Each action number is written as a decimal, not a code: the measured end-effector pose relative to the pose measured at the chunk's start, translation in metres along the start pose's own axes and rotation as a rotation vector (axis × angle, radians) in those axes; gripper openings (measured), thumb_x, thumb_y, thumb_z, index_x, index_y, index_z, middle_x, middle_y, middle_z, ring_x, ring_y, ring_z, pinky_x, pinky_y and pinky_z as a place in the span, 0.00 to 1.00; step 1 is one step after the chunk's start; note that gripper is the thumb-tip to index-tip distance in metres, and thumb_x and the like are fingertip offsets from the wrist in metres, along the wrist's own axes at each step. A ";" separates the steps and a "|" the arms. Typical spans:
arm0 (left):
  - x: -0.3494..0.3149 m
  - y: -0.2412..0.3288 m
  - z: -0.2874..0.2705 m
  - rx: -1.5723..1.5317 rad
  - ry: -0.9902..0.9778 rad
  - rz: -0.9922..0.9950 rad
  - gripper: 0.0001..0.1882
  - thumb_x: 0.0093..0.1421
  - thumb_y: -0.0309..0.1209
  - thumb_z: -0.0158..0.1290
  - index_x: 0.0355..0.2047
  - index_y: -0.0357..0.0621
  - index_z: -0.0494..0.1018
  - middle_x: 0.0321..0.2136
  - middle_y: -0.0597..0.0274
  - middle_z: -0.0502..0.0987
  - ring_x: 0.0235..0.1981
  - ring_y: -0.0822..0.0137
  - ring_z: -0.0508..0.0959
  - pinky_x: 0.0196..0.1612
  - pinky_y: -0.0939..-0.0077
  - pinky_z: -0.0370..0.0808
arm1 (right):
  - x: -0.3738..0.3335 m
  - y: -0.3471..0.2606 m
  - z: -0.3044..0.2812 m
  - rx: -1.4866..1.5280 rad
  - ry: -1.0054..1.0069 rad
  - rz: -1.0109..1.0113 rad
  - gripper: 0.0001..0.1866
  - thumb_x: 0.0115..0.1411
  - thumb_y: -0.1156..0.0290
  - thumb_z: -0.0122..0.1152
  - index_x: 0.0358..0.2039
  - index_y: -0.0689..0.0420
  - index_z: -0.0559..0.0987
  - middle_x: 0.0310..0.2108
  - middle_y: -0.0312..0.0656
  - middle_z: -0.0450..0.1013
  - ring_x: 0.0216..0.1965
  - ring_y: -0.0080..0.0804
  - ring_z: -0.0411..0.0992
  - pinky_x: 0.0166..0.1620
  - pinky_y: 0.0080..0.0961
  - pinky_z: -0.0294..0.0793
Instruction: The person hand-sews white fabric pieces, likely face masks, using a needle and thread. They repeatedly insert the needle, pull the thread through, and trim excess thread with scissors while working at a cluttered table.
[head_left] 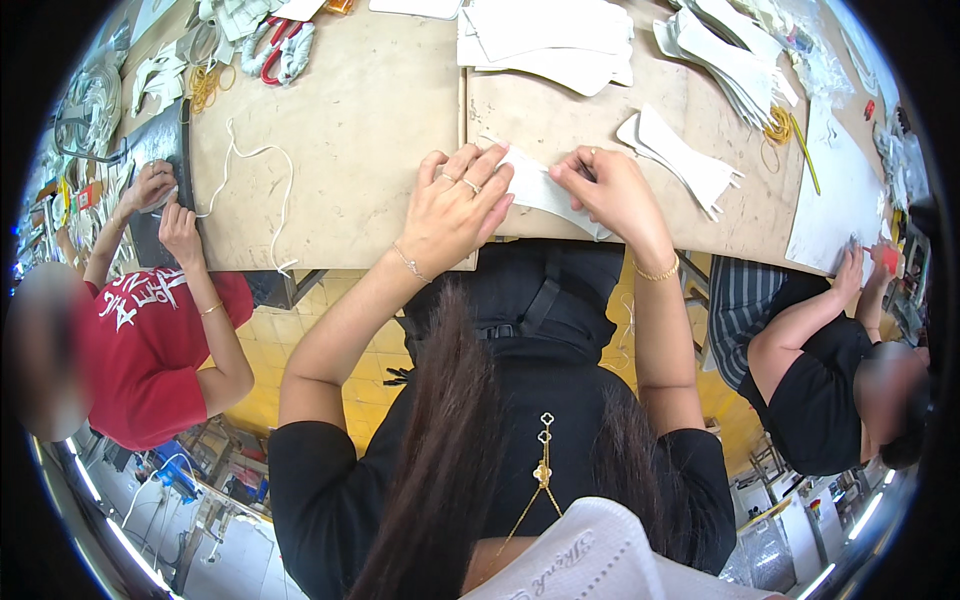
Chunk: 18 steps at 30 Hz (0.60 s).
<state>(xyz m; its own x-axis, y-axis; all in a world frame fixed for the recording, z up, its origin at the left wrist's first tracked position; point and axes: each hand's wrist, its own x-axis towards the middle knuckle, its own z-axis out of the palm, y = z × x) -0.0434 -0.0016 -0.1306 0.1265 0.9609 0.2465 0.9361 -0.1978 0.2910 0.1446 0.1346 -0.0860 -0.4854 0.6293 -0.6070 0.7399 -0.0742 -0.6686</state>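
Note:
A white, strap-like flat piece (545, 187) lies at the table's near edge between my two hands. Over its left end rests my left hand (462, 200), fingers stretched out and pressing on it; they partly cover that end. My right hand (612, 195) is closed above the right part of the piece, thumb and forefinger pinched together. A small dark bit shows at those fingers, too small to name. Just beyond my right hand lies a stack of white cut pieces (682, 158), narrow in the middle with slit ends.
White sheet pieces (548, 40) and more cut pieces (715, 60) are piled at the far side. A white cord (290, 190) lies left; red-handled scissors (280, 52) lie beyond. A yellow pencil (806, 155) is right. Co-workers sit at left (150, 350) and right (810, 390).

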 end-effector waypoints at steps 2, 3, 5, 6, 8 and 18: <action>0.001 0.002 -0.001 -0.008 -0.025 -0.019 0.23 0.58 0.35 0.62 0.54 0.47 0.75 0.57 0.63 0.75 0.55 0.60 0.72 0.56 0.57 0.64 | -0.012 0.006 0.002 0.002 0.052 0.001 0.15 0.61 0.61 0.63 0.28 0.62 0.81 0.16 0.42 0.75 0.19 0.29 0.74 0.29 0.29 0.73; 0.002 0.003 -0.001 -0.002 -0.027 -0.025 0.24 0.58 0.35 0.61 0.55 0.47 0.74 0.56 0.62 0.75 0.55 0.60 0.72 0.56 0.57 0.65 | -0.015 0.009 0.004 0.006 0.080 0.007 0.15 0.61 0.61 0.63 0.27 0.62 0.81 0.16 0.43 0.75 0.19 0.29 0.75 0.30 0.29 0.73; 0.004 0.006 0.000 0.011 -0.028 -0.035 0.26 0.57 0.35 0.60 0.57 0.48 0.74 0.55 0.61 0.75 0.55 0.60 0.72 0.56 0.56 0.66 | -0.018 0.015 0.009 0.057 0.107 -0.010 0.16 0.61 0.61 0.64 0.27 0.62 0.80 0.16 0.43 0.75 0.19 0.31 0.75 0.30 0.30 0.73; 0.004 0.007 0.001 0.021 -0.036 -0.031 0.27 0.57 0.35 0.60 0.58 0.48 0.73 0.55 0.60 0.75 0.55 0.60 0.72 0.56 0.56 0.66 | -0.018 0.018 0.011 0.083 0.111 0.004 0.16 0.61 0.61 0.64 0.26 0.62 0.80 0.16 0.44 0.75 0.19 0.31 0.75 0.30 0.30 0.73; 0.005 0.007 0.001 0.042 -0.051 -0.026 0.29 0.56 0.35 0.59 0.60 0.49 0.72 0.55 0.60 0.75 0.54 0.60 0.73 0.56 0.56 0.67 | -0.017 0.022 0.012 0.053 0.115 -0.034 0.16 0.63 0.60 0.64 0.29 0.61 0.80 0.16 0.38 0.73 0.17 0.22 0.70 0.24 0.23 0.68; 0.005 0.009 0.000 0.115 -0.132 0.027 0.30 0.53 0.40 0.62 0.59 0.68 0.73 0.56 0.56 0.74 0.56 0.55 0.69 0.55 0.50 0.64 | -0.013 0.017 0.010 0.011 0.124 -0.017 0.14 0.57 0.63 0.62 0.24 0.62 0.81 0.15 0.45 0.75 0.21 0.38 0.78 0.32 0.32 0.76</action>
<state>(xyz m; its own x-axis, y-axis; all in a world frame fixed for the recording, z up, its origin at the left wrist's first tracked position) -0.0340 0.0018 -0.1262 0.1870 0.9741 0.1272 0.9621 -0.2078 0.1767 0.1584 0.1178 -0.0937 -0.4356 0.7214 -0.5384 0.7270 -0.0708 -0.6830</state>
